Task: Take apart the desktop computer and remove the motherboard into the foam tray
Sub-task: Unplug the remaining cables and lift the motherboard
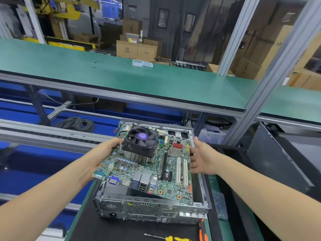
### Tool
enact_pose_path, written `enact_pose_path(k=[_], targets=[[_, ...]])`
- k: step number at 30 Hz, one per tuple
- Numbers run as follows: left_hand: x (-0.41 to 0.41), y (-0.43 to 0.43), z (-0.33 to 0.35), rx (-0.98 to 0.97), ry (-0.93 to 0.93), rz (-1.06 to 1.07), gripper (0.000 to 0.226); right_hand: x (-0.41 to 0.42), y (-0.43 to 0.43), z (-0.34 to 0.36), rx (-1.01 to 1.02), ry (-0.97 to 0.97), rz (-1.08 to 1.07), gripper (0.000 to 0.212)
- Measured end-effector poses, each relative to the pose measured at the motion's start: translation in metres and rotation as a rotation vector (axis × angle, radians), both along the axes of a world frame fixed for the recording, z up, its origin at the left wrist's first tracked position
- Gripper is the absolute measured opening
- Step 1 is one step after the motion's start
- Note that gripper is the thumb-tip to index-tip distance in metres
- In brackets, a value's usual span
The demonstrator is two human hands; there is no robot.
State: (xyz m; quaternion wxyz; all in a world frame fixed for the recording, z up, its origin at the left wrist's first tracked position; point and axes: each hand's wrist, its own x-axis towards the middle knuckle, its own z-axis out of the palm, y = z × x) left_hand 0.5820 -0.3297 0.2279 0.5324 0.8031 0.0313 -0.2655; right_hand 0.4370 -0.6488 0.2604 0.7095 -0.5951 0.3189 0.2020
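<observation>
Over the open computer case (151,208), I lift the motherboard (147,173) clear of its bay. My left hand (104,152) grips the board's left edge beside the cooler fan (141,138), thumb on top and fingers hidden underneath. My right hand (202,159) cups the right edge with the thumb raised, but I cannot tell whether its fingers actually close on the board or only steady it.

The board hangs tilted. Its left side rides high and juts past the case's left wall, while the near right corner sits low inside the frame. The rear ports (140,181) face me, above the case's back panel, and the longer run of the board seems to go from me outward, component side up.

I judge it stiff but fragile, and top-heavy toward the finned cooler on the left. It is best held by its bare edges with both hands, never by the fan, the slots or the capacitors.

The case rests on a dark surface (97,226), where a yellow-handled screwdriver (173,238) lies in front of it. I cannot pick out the foam tray.
</observation>
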Motion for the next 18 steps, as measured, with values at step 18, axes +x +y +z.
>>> enact_pose_path(k=[18], targets=[[-0.073,-0.079,-0.013,-0.343,-0.081,0.165,0.025,-0.036,-0.029,-0.021,-0.247,-0.199,-0.353,0.068]])
